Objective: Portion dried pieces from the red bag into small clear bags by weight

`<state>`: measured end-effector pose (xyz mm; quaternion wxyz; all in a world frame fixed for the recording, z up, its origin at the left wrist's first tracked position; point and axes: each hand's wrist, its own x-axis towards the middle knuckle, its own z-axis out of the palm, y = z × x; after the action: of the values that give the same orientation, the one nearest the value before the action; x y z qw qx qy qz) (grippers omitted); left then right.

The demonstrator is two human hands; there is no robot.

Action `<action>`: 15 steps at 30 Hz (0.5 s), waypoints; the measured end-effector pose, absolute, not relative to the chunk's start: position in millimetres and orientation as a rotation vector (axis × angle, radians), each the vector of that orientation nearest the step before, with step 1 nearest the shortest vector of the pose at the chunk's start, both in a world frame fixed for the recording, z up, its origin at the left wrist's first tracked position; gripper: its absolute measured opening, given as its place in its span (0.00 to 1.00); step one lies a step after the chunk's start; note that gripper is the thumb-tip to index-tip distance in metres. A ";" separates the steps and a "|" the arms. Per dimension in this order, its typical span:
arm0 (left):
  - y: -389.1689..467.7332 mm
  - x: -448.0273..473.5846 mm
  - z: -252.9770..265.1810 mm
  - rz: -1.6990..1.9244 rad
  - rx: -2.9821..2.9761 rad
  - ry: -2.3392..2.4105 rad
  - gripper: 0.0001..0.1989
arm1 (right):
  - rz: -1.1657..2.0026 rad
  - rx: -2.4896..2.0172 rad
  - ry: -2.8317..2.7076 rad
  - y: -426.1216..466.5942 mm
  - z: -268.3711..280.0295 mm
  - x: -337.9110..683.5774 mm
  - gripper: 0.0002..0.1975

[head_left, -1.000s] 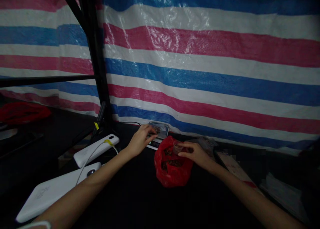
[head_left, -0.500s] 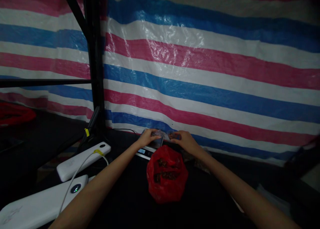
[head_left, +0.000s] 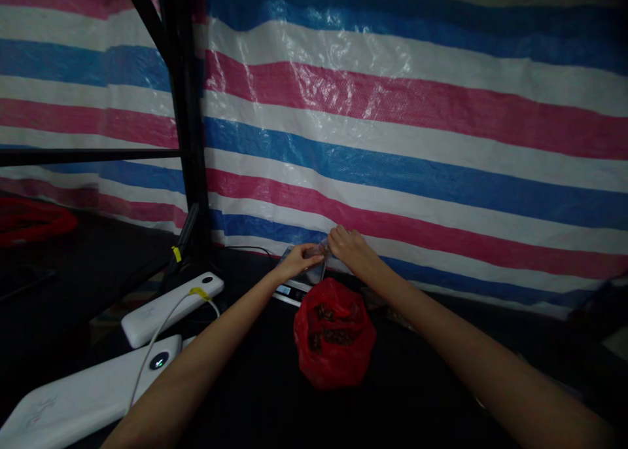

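Note:
My left hand point(head_left: 299, 263) is closed on a small clear plastic bag point(head_left: 321, 247), held above a flat digital scale point(head_left: 290, 293) with a lit display. My right hand point(head_left: 349, 247) is at the bag's upper right edge, its fingers curled downward; what they hold is hidden behind the knuckles. Nearer to me, a red plastic bag point(head_left: 335, 370) stands open on the black tabletop point(head_left: 255, 383). Small dark brown pieces point(head_left: 338, 336) lie inside it.
Two white power banks point(head_left: 171, 308) with a white cable lie at the left. A black metal frame point(head_left: 189, 108) rises behind them. Striped plastic sheeting point(head_left: 392, 154) hangs along the back. Another red bag point(head_left: 34, 223) lies at far left. Clear packets point(head_left: 400, 318) are partly hidden under my right forearm.
My right hand has moved up and left, from beside the clear bag to its upper edge, and its fingers have turned downward. Brown pieces seen at its fingertips are now hidden. The view has shifted slightly.

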<state>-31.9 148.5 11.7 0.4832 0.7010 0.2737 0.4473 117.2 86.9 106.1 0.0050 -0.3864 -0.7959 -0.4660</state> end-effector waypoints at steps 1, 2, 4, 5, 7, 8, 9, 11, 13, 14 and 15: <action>148.1 -32.0 11.6 1.092 1.692 0.656 0.22 | -1.526 -1.180 -2.473 85.1 105.6 116.3 0.11; 147.8 -32.2 11.8 1.096 1.682 0.650 0.23 | -1.574 -1.161 -2.457 83.1 105.1 115.6 0.12; 147.3 -33.2 13.3 1.102 1.690 0.648 0.23 | -1.609 -1.172 -2.424 78.5 105.2 114.5 0.12; 147.2 -34.2 14.9 1.102 1.706 0.648 0.24 | -1.591 -1.204 -2.406 75.8 106.1 114.3 0.12; 147.4 -37.2 19.4 1.107 1.753 0.643 0.25 | -1.467 -1.308 -2.367 69.5 109.4 116.1 0.09; 147.8 -39.2 22.0 1.117 1.780 0.643 0.26 | -1.355 -1.369 -2.343 66.1 111.1 118.8 0.08; 148.4 -41.5 24.3 1.133 1.810 0.655 0.26 | -1.219 -1.431 -2.313 62.6 112.3 122.9 0.07; 150.7 -46.3 26.4 1.172 1.878 0.730 0.26 | -0.905 -1.538 -2.246 55.7 111.0 136.5 0.10; 154.6 -50.8 23.0 1.192 1.960 0.849 0.25 | -0.567 -1.608 -2.186 47.8 102.4 156.2 0.14; 156.9 -52.7 19.2 1.185 2.009 0.916 0.25 | -0.397 -1.622 -2.162 43.0 95.1 167.6 0.15; 159.3 -54.3 14.2 1.162 2.064 0.985 0.25 | -0.228 -1.627 -2.133 37.2 86.3 179.3 0.16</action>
<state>-54.3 159.3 14.2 0.2841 0.7713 0.3682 0.4345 179.3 37.2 86.3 0.2225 -0.5891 -0.7724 -0.0826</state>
